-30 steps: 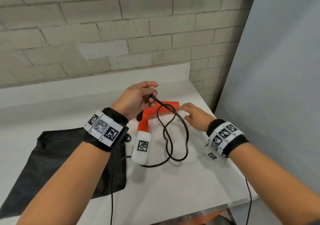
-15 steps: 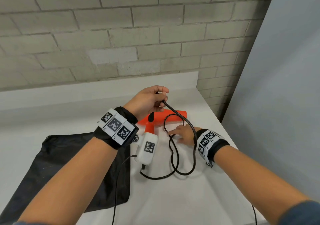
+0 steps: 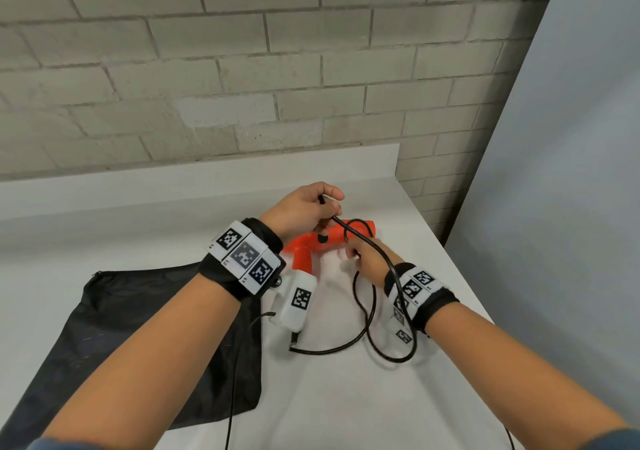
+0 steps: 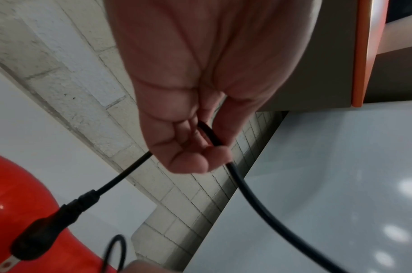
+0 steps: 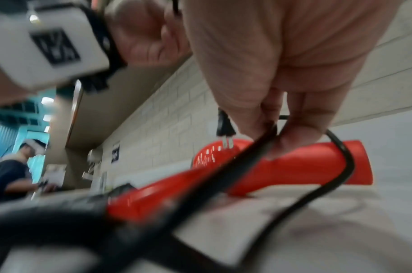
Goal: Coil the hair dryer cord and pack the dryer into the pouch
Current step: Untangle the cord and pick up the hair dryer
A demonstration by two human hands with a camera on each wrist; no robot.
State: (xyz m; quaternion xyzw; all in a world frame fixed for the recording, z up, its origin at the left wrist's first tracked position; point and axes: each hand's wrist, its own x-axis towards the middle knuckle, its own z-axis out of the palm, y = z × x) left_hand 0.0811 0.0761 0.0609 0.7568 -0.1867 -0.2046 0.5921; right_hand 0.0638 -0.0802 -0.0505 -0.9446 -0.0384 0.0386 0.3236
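We have our left hand [image 3: 304, 209] raised above the orange hair dryer [image 3: 320, 241], its fingers [image 4: 188, 160] curled round the black cord [image 3: 372, 311] near the plug end, with the plug [image 4: 43, 230] dangling below the fist in the left wrist view. A second ago our right hand [image 3: 363, 259] lay flat by the dryer's nozzle; since then it has drawn back towards us and come in under the raised strand, and its fingers [image 5: 300, 129] now pinch a stretch of cord just beside the dryer's barrel. We judge that this is the gathering of a second turn: the left hand keeps the first bend, and the right is about to feed it another. Most of the cord lies in loose loops on the white worktop [image 3: 346, 397], so the coil is barely begun. The dryer rests on its side at the worktop's far right, its white-wrapped handle pointing towards us, and the black pouch [image 3: 138, 328] lies flat just to its left, not yet opened, as far as we can tell
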